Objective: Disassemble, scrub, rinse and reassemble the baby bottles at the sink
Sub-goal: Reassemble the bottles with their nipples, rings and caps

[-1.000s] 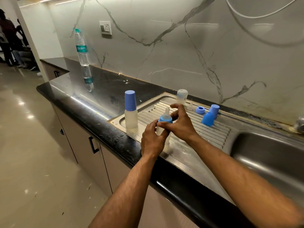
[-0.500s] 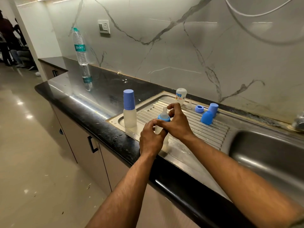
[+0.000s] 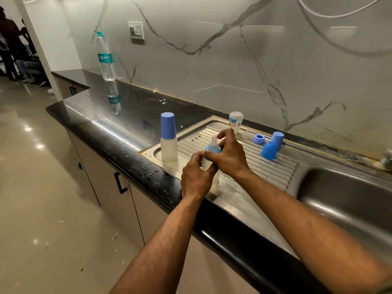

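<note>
A small baby bottle (image 3: pixel 206 163) with a blue collar (image 3: pixel 209 148) and clear teat stands over the steel drainboard (image 3: pixel 273 166). My left hand (image 3: pixel 196 177) grips its body from the front. My right hand (image 3: pixel 228 154) curls round the collar and teat from the right. A capped bottle (image 3: pixel 168 137) with a blue cap stands at the drainboard's left end. Behind my hands a bottle body (image 3: pixel 235 121) stands upside down, with a loose teat (image 3: pixel 246 134), a blue collar ring (image 3: pixel 258 139) and two blue caps (image 3: pixel 271 146) to its right.
The sink basin (image 3: pixel 347 198) lies to the right, with a tap base (image 3: pixel 387 159) at the frame edge. A tall water bottle (image 3: pixel 105 57) stands on the black counter (image 3: pixel 118 141) at the back left. People stand far off at the left. Cabinets sit below the counter.
My hands stay on the same bottle at about the same spot. My right hand's fingers have shifted a little on the collar.
</note>
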